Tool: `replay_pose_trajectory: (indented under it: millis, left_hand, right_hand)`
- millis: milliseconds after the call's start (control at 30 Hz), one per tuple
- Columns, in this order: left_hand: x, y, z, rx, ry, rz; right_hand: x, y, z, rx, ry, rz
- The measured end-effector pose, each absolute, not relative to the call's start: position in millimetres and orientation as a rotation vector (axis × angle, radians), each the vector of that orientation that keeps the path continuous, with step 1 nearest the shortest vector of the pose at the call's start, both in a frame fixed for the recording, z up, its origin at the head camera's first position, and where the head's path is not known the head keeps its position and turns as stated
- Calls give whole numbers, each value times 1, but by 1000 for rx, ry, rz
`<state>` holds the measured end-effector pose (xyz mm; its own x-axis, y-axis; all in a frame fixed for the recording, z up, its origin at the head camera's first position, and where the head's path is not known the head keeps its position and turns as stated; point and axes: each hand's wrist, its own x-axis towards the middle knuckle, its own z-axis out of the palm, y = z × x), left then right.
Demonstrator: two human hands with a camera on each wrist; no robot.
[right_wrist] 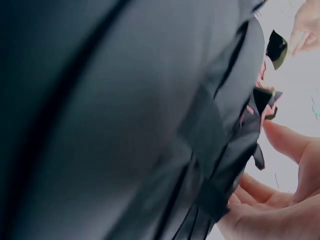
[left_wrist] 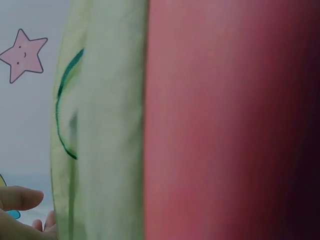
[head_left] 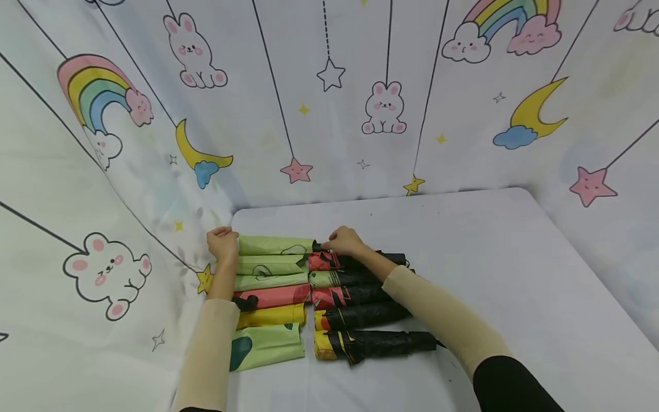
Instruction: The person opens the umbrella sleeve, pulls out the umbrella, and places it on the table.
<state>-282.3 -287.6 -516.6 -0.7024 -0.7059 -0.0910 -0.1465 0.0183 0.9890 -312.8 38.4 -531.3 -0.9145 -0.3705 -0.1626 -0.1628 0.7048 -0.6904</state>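
My left hand [head_left: 223,243] is at the left end of the topmost light green fabric piece [head_left: 275,245], at the far end of a row. In the left wrist view its thumb [left_wrist: 22,198] and fingers stand apart beside a green edge. At that piece's right end, by a small black tip [head_left: 317,246], my right hand [head_left: 346,240] has its fingertips. The right wrist view shows the thumb [right_wrist: 285,142] and fingers spread apart beside dark pleated fabric [right_wrist: 125,120]. Close under my right forearm lies a red and black rolled bundle [head_left: 323,261], like a folded umbrella.
Below on the white table [head_left: 489,257] lie more green pieces, a red one [head_left: 280,296] and a yellow one [head_left: 273,316]. Several black bundles [head_left: 396,342] with colored ends form a second column to the right. A printed white curtain [head_left: 340,137] borders the table.
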Motion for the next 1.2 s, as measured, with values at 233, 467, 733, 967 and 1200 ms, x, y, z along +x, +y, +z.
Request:
replay_pose_trajectory:
  millis: [233, 467, 733, 967, 1200]
  left_hand:
    - [-290, -286, -523, 930, -1957, -1726]
    - [-297, -289, -532, 936, -1933, -1760]
    - [-304, -292, -541, 1010, -1825, -1810]
    - [-300, -296, -546, 964, -1841, -1847]
    - [-297, -297, -545, 914, -1815, -1916]
  right_hand:
    - [-309, 23, -536, -424, 2644, -1009]
    - [-307, 17, -536, -433, 2641, -961]
    - [-308, 15, -536, -470, 2652, -942]
    - [-307, 13, -531, -379, 2645, -1049]
    - [-309, 16, -533, -339, 2546, -1105]
